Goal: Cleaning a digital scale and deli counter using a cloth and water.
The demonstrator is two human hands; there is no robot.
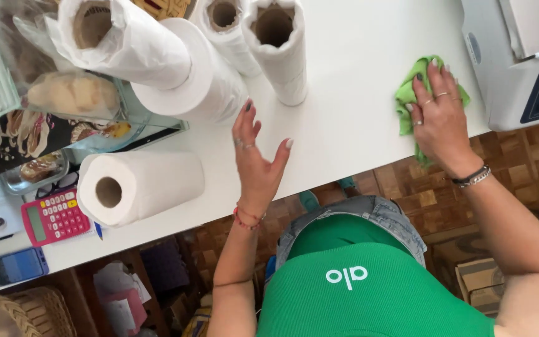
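My right hand (441, 115) presses flat on a green cloth (410, 100) lying on the white counter (350, 56), near its front edge and beside a white machine. My left hand (257, 153) hovers open above the counter, fingers spread, holding nothing. It is close to several upright paper towel rolls (279, 47) and to the right of a paper towel roll lying on its side (138, 184).
A white machine with a dark screen (519, 68) stands at the right. At the left are a glass case with baked goods (63, 100), a pink calculator (54, 217) and a blue phone (18, 265). A cardboard box (478, 284) and a woven basket (26, 312) sit on the wooden floor below.
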